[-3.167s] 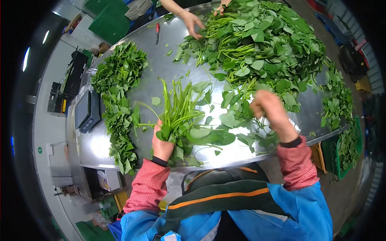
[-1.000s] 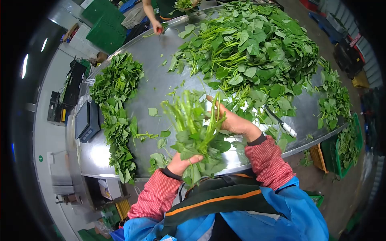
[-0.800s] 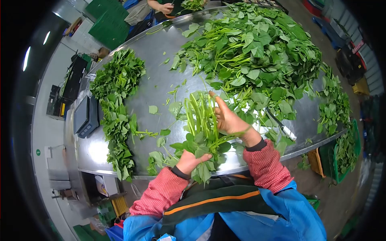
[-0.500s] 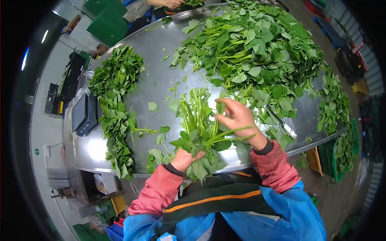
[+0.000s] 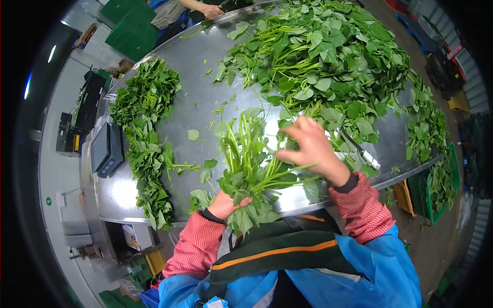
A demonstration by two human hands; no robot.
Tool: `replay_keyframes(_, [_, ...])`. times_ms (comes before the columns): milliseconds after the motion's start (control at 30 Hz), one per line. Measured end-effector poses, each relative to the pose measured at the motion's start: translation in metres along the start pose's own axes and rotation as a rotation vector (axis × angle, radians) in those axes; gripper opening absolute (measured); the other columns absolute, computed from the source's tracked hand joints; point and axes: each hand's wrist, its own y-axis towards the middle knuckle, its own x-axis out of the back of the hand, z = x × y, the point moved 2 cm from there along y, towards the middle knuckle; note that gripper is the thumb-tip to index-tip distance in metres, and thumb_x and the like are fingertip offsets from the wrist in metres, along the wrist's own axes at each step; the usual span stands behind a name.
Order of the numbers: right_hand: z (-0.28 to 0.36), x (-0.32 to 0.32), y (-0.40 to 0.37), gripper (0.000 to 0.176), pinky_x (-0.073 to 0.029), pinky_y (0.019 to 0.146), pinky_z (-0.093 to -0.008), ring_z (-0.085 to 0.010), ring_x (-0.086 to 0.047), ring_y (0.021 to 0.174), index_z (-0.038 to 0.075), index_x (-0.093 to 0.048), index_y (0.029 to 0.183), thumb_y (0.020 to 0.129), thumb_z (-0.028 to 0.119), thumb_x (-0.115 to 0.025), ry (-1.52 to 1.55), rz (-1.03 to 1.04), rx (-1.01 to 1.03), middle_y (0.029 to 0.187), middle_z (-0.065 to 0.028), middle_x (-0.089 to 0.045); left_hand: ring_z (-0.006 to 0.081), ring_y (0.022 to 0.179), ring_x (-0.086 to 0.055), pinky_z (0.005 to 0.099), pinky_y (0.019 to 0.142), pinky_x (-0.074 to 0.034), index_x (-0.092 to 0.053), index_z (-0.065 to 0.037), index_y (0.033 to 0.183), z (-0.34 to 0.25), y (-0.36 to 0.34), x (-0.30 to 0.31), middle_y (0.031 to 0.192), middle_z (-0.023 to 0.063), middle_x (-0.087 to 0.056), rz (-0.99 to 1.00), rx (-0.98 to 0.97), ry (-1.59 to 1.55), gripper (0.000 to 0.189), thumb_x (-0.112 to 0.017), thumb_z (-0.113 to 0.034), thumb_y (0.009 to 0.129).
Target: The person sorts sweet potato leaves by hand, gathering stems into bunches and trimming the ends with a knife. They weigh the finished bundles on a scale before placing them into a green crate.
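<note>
My left hand (image 5: 224, 205) is wrapped round a bunch of leafy green stems (image 5: 245, 154) at its leafy lower end, close to the table's near edge. The stems point up and away, and some fan out to the right. My right hand (image 5: 314, 149) is just right of the bunch, thumb and fingers apart, with no stem visible in its grip; it is slightly blurred. Beyond it lies a large heap of leafy greens (image 5: 328, 56). A knife with a white handle (image 5: 368, 159) rests on the table to the right of my right hand.
The metal table (image 5: 197, 110) has a curved raised rim. Bundled greens (image 5: 146, 149) line its left side, beside a grey scale (image 5: 107, 150). More greens (image 5: 425, 120) lie at the right edge, above a green crate (image 5: 452, 179). Another person's hand (image 5: 210, 11) is at the far edge.
My right hand has moved slightly right, away from the stems. My left hand and the bunch have shifted slightly left. At the far edge, the other person's hand has moved left.
</note>
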Motion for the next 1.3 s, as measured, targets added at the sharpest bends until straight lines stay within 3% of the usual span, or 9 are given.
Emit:
replay_keyframes(133, [0.003, -0.015, 0.000, 0.031, -0.045, 0.075, -0.0391, -0.0281, -0.056, 0.088, 0.005, -0.067, 0.090, 0.077, 0.033, -0.070, -0.152, 0.119, 0.283, 0.085, -0.0113, -0.056, 0.0148, 0.092, -0.056, 0.0312, 0.081, -0.047, -0.058, -0.001, 0.112, -0.020, 0.007, -0.006, 0.102, 0.0057, -0.062, 0.044, -0.009, 0.060, 0.038, -0.068, -0.002, 0.075])
replay_keyframes(233, [-0.034, -0.039, -0.004, 0.025, -0.045, 0.074, -0.0374, -0.0278, -0.056, 0.085, 0.006, -0.066, 0.083, 0.081, 0.030, -0.065, 0.234, 0.090, 0.053, 0.083, -0.0138, -0.058, 0.0142, 0.092, -0.056, 0.0312, 0.081, -0.047, -0.058, -0.002, 0.112, -0.020, 0.003, -0.002, 0.102, 0.0056, -0.062, 0.037, -0.041, 0.099, 0.039, -0.068, -0.001, 0.075])
replay_keyframes(333, [-0.068, -0.019, -0.001, 0.033, -0.045, 0.070, -0.0307, -0.0168, -0.059, 0.070, 0.002, -0.062, 0.083, 0.096, 0.028, -0.046, 1.291, -0.175, -0.612, 0.067, -0.0068, -0.061, 0.0139, 0.091, -0.056, 0.0313, 0.081, -0.047, -0.058, -0.002, 0.113, -0.015, -0.003, 0.002, 0.100, 0.0053, -0.062, -0.008, -0.101, 0.144, 0.040, -0.069, -0.002, 0.075])
replay_keyframes(533, [-0.061, 0.024, -0.017, 0.046, -0.048, 0.078, -0.0325, -0.0201, -0.062, 0.081, 0.000, -0.057, 0.117, 0.085, 0.034, -0.064, 0.745, 0.287, -0.460, 0.091, -0.0120, -0.064, 0.0157, 0.088, -0.059, 0.0309, 0.081, -0.047, -0.062, -0.001, 0.108, 0.012, -0.013, 0.014, 0.095, 0.0043, -0.064, -0.139, 0.092, -0.119, 0.033, -0.071, -0.009, 0.078])
replay_keyframes(567, [-0.050, 0.017, -0.026, 0.077, -0.048, 0.087, -0.0356, -0.0248, -0.061, 0.099, 0.004, -0.037, 0.140, 0.079, 0.032, -0.073, 0.328, 0.580, -0.381, 0.108, -0.0178, -0.060, 0.0160, 0.087, -0.059, 0.0308, 0.081, -0.047, -0.063, -0.001, 0.107, 0.012, -0.014, 0.016, 0.094, 0.0041, -0.064, -0.134, 0.148, -0.104, 0.032, -0.071, -0.010, 0.078])
replay_keyframes(733, [-0.028, -0.036, -0.032, 0.102, -0.045, 0.095, -0.0386, -0.0293, -0.055, 0.114, 0.011, -0.004, 0.151, 0.077, 0.020, -0.074, 0.887, 0.665, -0.419, 0.123, -0.0217, -0.053, 0.0143, 0.088, -0.060, 0.0303, 0.081, -0.048, -0.063, 0.001, 0.106, -0.002, 0.006, -0.012, 0.097, 0.0043, -0.065, -0.083, 0.093, -0.177, 0.031, -0.072, -0.013, 0.080])
replay_keyframes(867, [-0.016, -0.032, -0.002, 0.126, -0.040, 0.098, -0.0360, -0.0247, -0.051, 0.115, 0.018, 0.001, 0.151, 0.062, 0.071, -0.070, 1.215, 0.466, -0.281, 0.123, -0.0140, -0.050, 0.0178, 0.088, -0.061, 0.0319, 0.083, -0.048, -0.061, -0.002, 0.110, -0.008, 0.029, -0.041, 0.097, 0.0053, -0.065, -0.028, 0.000, 0.023, 0.037, -0.073, -0.014, 0.077])
replay_keyframes(1000, [-0.018, -0.043, 0.007, 0.124, -0.039, 0.100, -0.0344, -0.0239, -0.049, 0.117, 0.007, -0.001, 0.149, 0.065, 0.054, -0.080, 1.079, 0.184, -0.236, 0.133, -0.0188, -0.046, 0.0328, 0.103, -0.054, 0.0381, 0.085, -0.048, -0.060, -0.006, 0.112, -0.011, 0.049, -0.058, 0.116, 0.0176, -0.057, -0.219, -0.448, 0.765, 0.047, -0.075, -0.011, 0.067])
replay_keyframes(1300, [-0.024, -0.049, 0.017, 0.075, -0.053, 0.074, -0.0308, -0.0198, -0.064, 0.081, 0.003, -0.029, 0.142, 0.083, 0.019, -0.072, 1.472, 0.043, -0.571, 0.092, -0.0082, -0.061, 0.0389, 0.099, -0.050, 0.0420, 0.083, -0.048, -0.036, -0.004, 0.136, -0.028, 0.036, -0.078, 0.111, 0.0241, -0.048, -0.352, -0.115, 0.938, 0.084, -0.077, -0.013, 0.063])
